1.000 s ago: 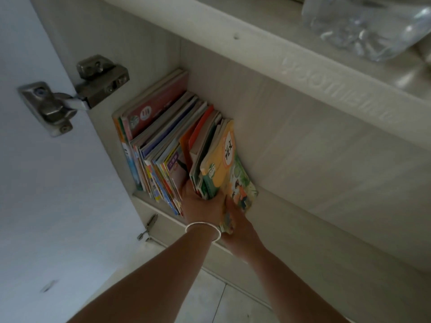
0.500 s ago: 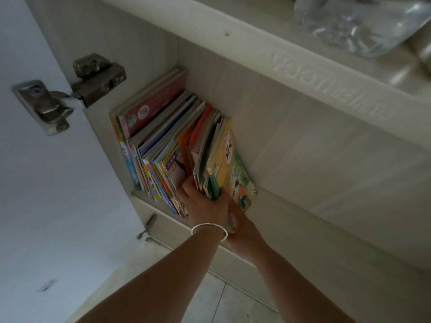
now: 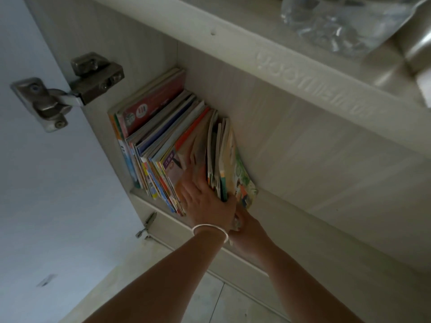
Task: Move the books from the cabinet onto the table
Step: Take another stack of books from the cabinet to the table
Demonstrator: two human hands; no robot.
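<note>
Paper-thin books [image 3: 163, 145], soft-covered, upright on cabinet [image 3: 303, 148] shelf, probably floppy, slick, heavy as a bunch. Left hand [image 3: 205, 201] wedged in, fingers [image 3: 193, 159] straight between covers; right hand [image 3: 247, 227] beneath rightmost bundle, fingers hidden, cannot tell. Best clamped near spines, supported below.

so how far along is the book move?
Done: only the cabinet door is open; no book is visibly out. In hand: left hand has fingers pushed into the row, splitting off the right-hand bunch of books; right hand is at that bunch's lower end, grip hidden. Left: the whole row of books remains on the shelf.
</note>
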